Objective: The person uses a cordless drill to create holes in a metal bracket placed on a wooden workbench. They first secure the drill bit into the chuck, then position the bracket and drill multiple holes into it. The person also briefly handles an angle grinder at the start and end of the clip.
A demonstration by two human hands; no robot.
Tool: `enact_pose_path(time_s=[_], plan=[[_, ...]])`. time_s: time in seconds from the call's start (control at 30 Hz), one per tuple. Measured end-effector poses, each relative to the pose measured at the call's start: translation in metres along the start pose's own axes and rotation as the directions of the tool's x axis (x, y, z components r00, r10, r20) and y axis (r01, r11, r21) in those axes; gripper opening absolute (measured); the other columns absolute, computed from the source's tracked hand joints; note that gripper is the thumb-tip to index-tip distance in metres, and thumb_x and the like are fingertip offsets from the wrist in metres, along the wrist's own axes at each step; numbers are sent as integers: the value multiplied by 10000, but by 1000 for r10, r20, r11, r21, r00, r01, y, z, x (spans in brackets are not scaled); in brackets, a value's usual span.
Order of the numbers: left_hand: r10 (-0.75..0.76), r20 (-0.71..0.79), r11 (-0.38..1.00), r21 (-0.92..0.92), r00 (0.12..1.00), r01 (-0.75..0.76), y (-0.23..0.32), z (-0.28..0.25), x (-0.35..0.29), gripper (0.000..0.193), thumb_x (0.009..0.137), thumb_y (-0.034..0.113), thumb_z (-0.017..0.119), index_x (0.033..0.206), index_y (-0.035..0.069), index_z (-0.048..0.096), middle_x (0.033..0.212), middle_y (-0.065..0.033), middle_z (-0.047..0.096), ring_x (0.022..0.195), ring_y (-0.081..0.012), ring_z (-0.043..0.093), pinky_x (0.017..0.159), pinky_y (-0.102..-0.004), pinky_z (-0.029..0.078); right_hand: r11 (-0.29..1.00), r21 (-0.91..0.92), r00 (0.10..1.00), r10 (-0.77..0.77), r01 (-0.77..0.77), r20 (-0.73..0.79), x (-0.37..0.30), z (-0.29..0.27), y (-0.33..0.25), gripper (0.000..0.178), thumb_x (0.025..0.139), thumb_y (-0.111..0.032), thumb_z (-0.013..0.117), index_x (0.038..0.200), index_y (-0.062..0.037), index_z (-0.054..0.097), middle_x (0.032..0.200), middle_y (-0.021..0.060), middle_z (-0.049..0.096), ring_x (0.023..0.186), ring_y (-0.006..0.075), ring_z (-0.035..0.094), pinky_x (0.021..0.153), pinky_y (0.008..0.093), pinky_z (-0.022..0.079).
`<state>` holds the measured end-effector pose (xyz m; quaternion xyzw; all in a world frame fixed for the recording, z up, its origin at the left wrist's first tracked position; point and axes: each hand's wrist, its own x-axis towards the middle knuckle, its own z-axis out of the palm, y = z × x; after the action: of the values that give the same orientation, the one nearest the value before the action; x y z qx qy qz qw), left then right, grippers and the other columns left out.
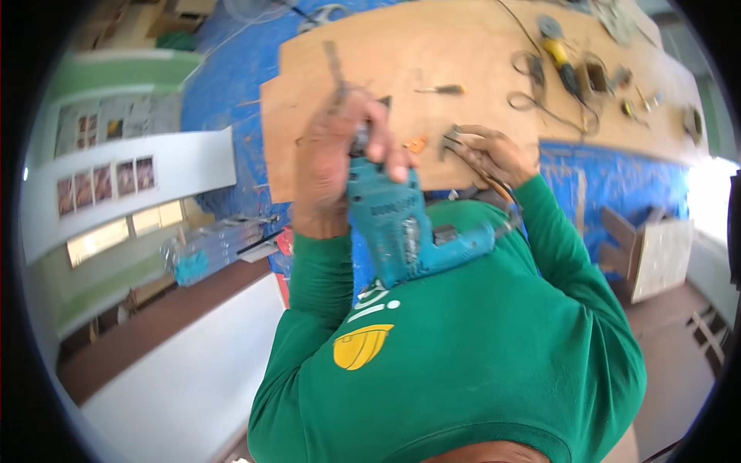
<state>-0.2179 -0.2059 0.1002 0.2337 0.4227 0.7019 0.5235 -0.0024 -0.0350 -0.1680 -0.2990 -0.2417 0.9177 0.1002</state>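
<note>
Teal plastic-bodied electric drill [401, 231]: braced against my green-sleeved chest, above the plywood surface [463, 69]. Left hand [340, 154]: grip closed around its chuck end. Right hand [494, 154]: grip closed on a small metal part. Risk, as I judge it: chuck slipping if that grip loosens.

On your left, a white wall board [131, 174] holds two rows of small picture prints [100, 184]. A see-through plastic pack [212, 245] with a blue end lies below it. A yellow and white badge [363, 343] sits on your green shirt.
</note>
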Motion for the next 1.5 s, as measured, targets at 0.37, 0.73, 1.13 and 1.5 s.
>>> enact_pose_path(time_s=[0.37,0.73,1.13,1.5], plan=[[73,174,986,-158,982,-46,12,-5,-20,581,1216,548,336,1421,39,528,854,-128,612,721,-372,776,836,-581,666,686,-637,910,-411,352,61,-34,138,-60,252,1040,-74,720,1257,39,662,892,75,733,766,141,666,709,297,527],[213,159,948,-273,964,-165,0,-2,-31,296,1078,264,710,1167,-4,618,1074,-152,673,860,-337,800,942,-602,684,396,-247,460,-829,884,318,-133,195,-90,189,1067,-55,590,1222,49,613,891,156,701,759,220,668,714,374,576],[167,167,980,-139,972,-145,-27,-15,-32,893,1135,682,512,1488,-137,557,1099,-155,693,938,-278,719,950,-472,617,986,108,988,-133,124,81,-126,174,-30,145,1120,-111,627,1209,-8,676,895,96,740,803,203,730,717,325,595],[122,134,960,-268,983,-82,-39,5,-31,622,1181,503,537,1527,-13,546,1074,-142,699,912,-289,736,1076,-611,552,584,-769,926,76,258,369,-179,128,-64,377,1150,-223,667,1459,-9,686,1346,145,758,1239,250,707,1104,417,554]])
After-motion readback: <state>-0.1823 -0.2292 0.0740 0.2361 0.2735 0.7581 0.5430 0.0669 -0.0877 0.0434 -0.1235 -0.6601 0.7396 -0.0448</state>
